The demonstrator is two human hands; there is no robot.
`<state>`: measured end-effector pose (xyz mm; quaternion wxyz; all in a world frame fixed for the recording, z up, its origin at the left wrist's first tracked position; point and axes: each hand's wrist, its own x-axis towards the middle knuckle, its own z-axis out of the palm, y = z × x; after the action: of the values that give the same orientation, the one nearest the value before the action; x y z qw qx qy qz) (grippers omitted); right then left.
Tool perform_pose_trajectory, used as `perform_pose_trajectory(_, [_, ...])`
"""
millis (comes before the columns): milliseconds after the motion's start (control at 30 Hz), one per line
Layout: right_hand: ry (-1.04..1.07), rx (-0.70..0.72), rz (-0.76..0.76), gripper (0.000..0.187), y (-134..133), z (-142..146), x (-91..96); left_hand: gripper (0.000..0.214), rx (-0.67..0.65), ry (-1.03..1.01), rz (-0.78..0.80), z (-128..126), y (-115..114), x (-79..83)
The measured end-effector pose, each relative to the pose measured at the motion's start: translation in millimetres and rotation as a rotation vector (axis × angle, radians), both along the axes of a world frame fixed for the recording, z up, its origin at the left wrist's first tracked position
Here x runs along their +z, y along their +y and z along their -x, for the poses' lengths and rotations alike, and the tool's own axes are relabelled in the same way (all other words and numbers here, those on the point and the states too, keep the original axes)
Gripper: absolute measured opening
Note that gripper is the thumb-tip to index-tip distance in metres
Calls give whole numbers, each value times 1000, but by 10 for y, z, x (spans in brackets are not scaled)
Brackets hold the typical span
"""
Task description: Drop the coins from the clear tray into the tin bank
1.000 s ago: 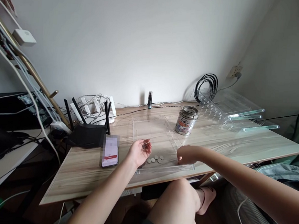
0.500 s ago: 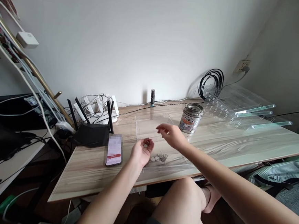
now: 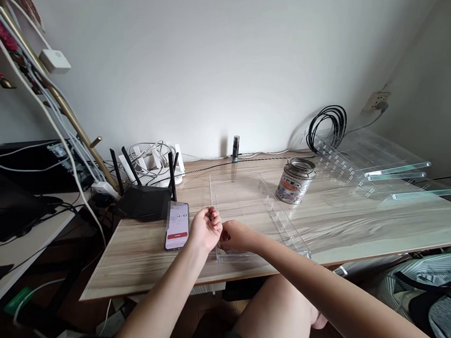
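Note:
My left hand (image 3: pixel 206 229) is turned palm up just above the near left of a clear acrylic panel (image 3: pixel 242 199), its fingers curled inward over the palm. The coins seen in that palm a moment before are covered by the fingers. Beside it, my right hand (image 3: pixel 239 236) reaches down to the panel's near left corner with fingers bent together. Its fingertips, and the spot where several silver coins lay, are hidden behind the hand. A metal tin (image 3: pixel 295 181) with a printed label and an open-looking top stands upright to the right, apart from both hands.
Left of my hands lies a lit phone (image 3: pixel 177 227), with a black router (image 3: pixel 145 201) behind it. A small dark bottle (image 3: pixel 235 148) stands by the wall. Clear acrylic shelves (image 3: pixel 382 163) and a black cable coil (image 3: pixel 327 127) occupy the right back.
My right hand has moved down and left from above the panel to where the coins lay, covering them. My left hand has curled its fingers. The view has shifted slightly.

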<state>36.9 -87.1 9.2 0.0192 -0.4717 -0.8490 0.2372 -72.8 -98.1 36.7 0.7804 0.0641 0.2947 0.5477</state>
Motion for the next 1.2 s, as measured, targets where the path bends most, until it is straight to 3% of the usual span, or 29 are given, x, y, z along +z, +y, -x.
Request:
perform_pose_trajectory(100, [64, -8, 38, 11, 12, -18, 8, 16, -8, -14, -17, 2, 3, -22])
perform_pose_trajectory(267, [77, 20, 296, 13, 28, -59, 68, 15, -5, -54, -14, -2, 10, -56])
perform_pose_trajectory(500, [-41, 225, 55, 11, 12, -11, 21, 14, 0, -84, 2, -55, -26, -94])
perform_pose_trajectory(767, [-43, 116, 90, 10, -68, 68, 62, 14, 31, -88, -1, -12, -24, -74])
perform_pose_trajectory(967, [-30, 80, 31, 9, -83, 89, 66, 14, 39, -95, -22, 13, -25, -74])
perform_pose_trajectory(1100, [30, -45, 106, 11, -77, 27, 22, 15, 38, -96, -20, 20, -39, -61])
perform_pose_trajectory(1200, [43, -48, 151, 12, -58, 13, -15, 15, 33, -93, -19, 17, -47, -50])
